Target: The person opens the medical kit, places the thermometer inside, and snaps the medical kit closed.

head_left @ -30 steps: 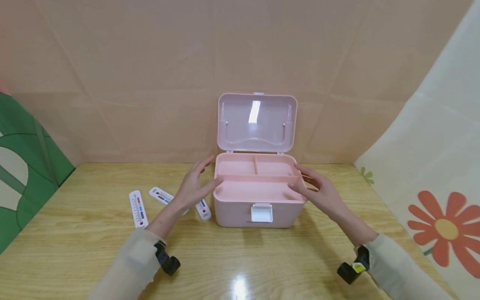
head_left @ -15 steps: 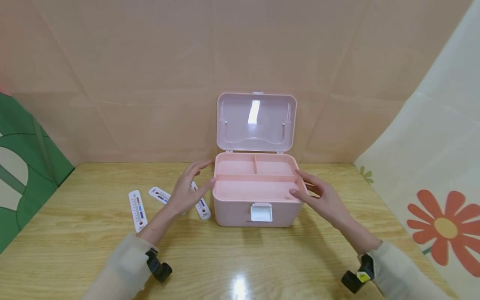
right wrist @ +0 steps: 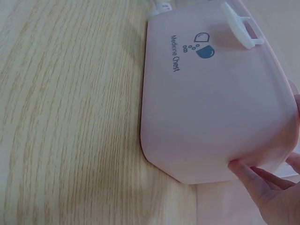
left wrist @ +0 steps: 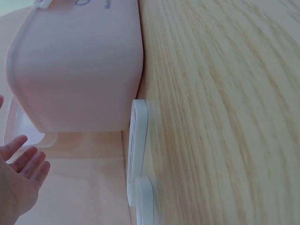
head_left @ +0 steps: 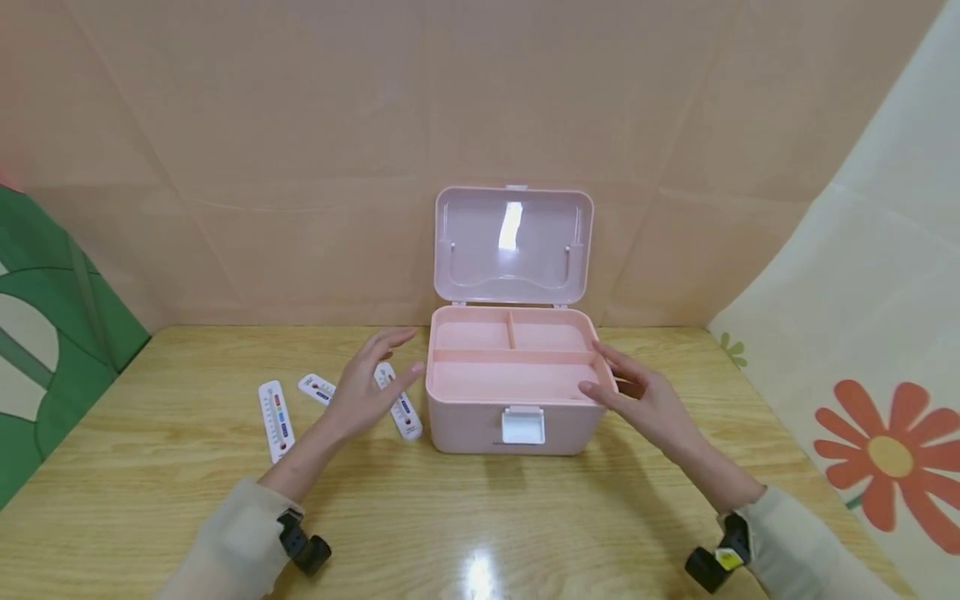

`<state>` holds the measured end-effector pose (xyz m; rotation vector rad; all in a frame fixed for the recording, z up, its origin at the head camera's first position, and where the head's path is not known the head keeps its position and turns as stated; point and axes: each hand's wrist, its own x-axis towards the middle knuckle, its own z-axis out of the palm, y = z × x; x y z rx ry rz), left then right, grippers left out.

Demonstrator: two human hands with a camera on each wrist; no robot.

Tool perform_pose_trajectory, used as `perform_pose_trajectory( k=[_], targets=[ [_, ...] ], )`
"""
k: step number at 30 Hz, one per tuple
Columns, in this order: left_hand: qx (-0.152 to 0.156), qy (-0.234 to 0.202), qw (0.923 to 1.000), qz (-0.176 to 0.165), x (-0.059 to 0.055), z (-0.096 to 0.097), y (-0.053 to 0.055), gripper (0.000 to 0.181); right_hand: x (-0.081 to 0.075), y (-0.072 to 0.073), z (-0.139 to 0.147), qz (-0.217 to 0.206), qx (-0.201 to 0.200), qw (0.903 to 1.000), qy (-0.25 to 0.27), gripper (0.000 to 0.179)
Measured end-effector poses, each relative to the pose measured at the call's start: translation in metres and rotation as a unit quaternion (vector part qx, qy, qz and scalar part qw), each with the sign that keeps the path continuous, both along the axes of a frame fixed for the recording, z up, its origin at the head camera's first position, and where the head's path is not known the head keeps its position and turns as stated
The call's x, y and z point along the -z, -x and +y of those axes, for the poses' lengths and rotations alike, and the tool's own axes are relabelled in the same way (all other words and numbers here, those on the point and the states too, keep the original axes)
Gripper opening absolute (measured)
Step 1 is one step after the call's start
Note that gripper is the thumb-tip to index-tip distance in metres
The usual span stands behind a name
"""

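the pink box [head_left: 468, 429] stands on the tabletop [head_left: 465, 508], mid-frame; the right hand [head_left: 648, 404] grips its right edge, while the left hand [head_left: 363, 392], fingers loosely extended, hovers near white thermometers [head_left: 406, 413] left of center.

Mid thermom. [head_left: 316, 388] partly behind L grip [head_left: 365, 392]

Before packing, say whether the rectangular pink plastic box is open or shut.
Open: the box has its glossy pink lid upright behind its pink compartments.
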<state>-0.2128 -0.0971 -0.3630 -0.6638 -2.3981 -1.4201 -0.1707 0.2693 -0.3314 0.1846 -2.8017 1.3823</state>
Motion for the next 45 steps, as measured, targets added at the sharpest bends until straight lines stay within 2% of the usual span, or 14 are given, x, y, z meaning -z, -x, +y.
perform_pose_trajectory(
  k=[6, 12, 19, 25, 36, 45],
  targets=[
    [-0.019, 0.002, 0.9998, -0.007, 0.004, -0.008, -0.003, 0.042, 0.001, 0.000, 0.000, -0.002, 0.006, 1.0000, -0.001, 0.067],
    [-0.033, 0.016, 0.9993, -0.001, 0.008, -0.014, -0.004, 0.044, 0.003, 0.001, 0.000, 0.004, 0.006, 1.0000, 0.003, 0.066],
    [-0.066, 0.047, 0.9966, -0.017, 0.013, -0.012, -0.008, 0.044, 0.003, 0.000, 0.001, 0.003, 0.007, 1.0000, 0.001, 0.066],
    [-0.089, 0.051, 0.9946, -0.020, 0.022, -0.009, -0.009, 0.041, 0.005, 0.002, 0.001, 0.006, 0.012, 0.9999, 0.000, 0.066],
    [-0.099, 0.047, 0.9919, -0.065, 0.026, -0.005, -0.009, 0.042, 0.006, 0.002, 0.000, 0.008, 0.012, 0.9998, 0.011, 0.066],
    [-0.106, 0.068, 0.9856, -0.113, 0.029, -0.001, -0.010, 0.046, 0.007, 0.002, 0.001, 0.004, 0.016, 0.9999, 0.001, 0.067]
  ],
)
